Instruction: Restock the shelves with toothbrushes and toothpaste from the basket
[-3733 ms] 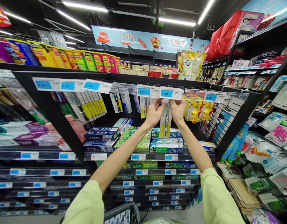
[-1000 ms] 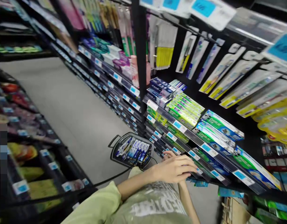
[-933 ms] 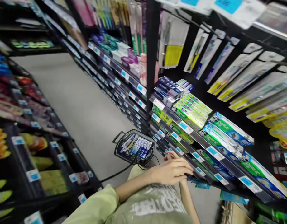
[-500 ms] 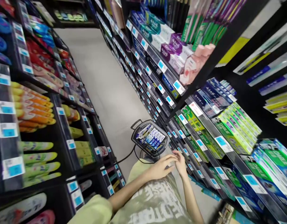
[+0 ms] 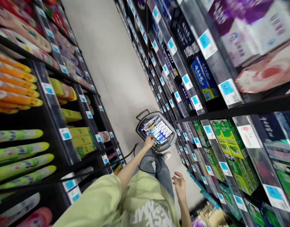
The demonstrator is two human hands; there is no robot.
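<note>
A dark grey shopping basket with a raised handle rests on the floor by my feet. Slim blue-and-white boxes, which look like toothpaste boxes, lie in rows inside it. My left hand reaches down over the basket's near left rim. Its fingers are drawn together at the contents, and what they pinch is too small to make out. My right hand hangs to the right of my legs, holding nothing, with its fingers apart and slightly bent.
Shelves of green-and-yellow boxes and blue boxes line the right side. On the left, shelves carry orange bottles and lime-green bottles. A black cable loops beside my legs. The grey aisle floor runs ahead.
My hands, together near my waist before, have parted. The left has gone down into the basket, and the right has dropped lower at my side. The view has tipped downward and closer to the right shelves.
</note>
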